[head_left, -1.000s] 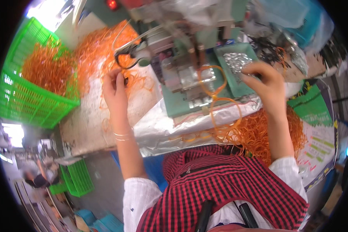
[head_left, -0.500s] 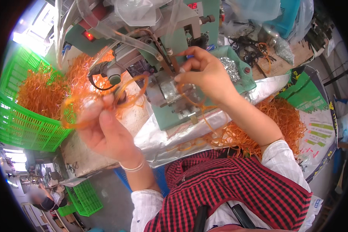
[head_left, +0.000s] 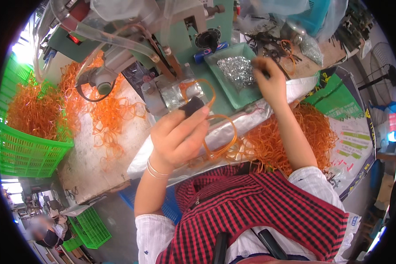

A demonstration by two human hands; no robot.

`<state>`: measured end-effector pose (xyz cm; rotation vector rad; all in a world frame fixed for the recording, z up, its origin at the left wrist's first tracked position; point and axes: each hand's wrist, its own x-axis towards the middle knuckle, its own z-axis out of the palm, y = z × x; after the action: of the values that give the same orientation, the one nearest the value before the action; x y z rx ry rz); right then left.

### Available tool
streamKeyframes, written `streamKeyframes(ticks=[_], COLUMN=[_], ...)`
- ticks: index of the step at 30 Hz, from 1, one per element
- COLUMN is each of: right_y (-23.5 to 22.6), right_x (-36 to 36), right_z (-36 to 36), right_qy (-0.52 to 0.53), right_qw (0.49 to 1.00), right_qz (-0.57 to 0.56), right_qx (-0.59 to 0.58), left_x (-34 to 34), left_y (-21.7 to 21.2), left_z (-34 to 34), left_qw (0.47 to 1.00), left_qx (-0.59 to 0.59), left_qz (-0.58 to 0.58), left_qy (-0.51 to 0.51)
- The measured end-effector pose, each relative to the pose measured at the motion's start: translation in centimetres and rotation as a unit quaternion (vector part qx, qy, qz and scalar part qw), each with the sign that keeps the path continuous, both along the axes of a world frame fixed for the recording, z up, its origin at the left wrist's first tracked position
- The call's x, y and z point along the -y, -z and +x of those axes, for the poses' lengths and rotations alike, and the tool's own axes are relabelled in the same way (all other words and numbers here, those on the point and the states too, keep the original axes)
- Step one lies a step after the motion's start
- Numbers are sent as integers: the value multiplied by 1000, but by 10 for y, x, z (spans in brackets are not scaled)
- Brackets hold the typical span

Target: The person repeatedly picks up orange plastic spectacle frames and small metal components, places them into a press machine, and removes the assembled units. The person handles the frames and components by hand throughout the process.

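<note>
My left hand (head_left: 178, 136) is closed on a thin, see-through orange band (head_left: 229, 143), just in front of the green machine's metal work block (head_left: 180, 94). The band's loops stick out above and to the right of the fingers. Something black (head_left: 191, 105) covers a fingertip of this hand. At the right rim of a green tray (head_left: 235, 101) is my right hand (head_left: 272, 83), its fingers curled together. Small shiny metal pieces (head_left: 237, 70) fill much of the tray. Whether a piece is between the right fingers cannot be made out.
Orange bands pile up on the bench (head_left: 81, 163), in a green basket (head_left: 31, 152) at left and in a heap (head_left: 273, 141) by my apron. Clear tubes (head_left: 114, 39) hang around the machine. A bag of metal pieces (head_left: 312, 50) lies back right. Another person (head_left: 53, 231) is far lower left.
My left hand has come rightward from over the bench to the front of the work block. My right hand has left the orange band at the machine and moved right to the tray.
</note>
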<state>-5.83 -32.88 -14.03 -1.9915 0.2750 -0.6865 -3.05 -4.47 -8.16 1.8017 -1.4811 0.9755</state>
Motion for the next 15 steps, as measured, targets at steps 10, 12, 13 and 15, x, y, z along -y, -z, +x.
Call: streamKeyframes(ticks=[10, 12, 13, 15], right_y=[10, 17, 15, 13], right_x=[-22, -19, -21, -20], right_z=[-3, -9, -10, -10], right_qy=[30, 41, 40, 19], right_qw=[939, 954, 971, 988], right_qz=[-333, -280, -205, -145], right_qx=[-85, -97, -119, -51], left_x=[-4, -21, -29, -36], left_y=[29, 59, 74, 71], left_z=[-29, -30, -16, 25], left_qw=[980, 950, 916, 875], left_qx=[-133, -129, -173, -276], left_qz=[-113, -188, -246, -187], left_qy=[-95, -214, -264, -351])
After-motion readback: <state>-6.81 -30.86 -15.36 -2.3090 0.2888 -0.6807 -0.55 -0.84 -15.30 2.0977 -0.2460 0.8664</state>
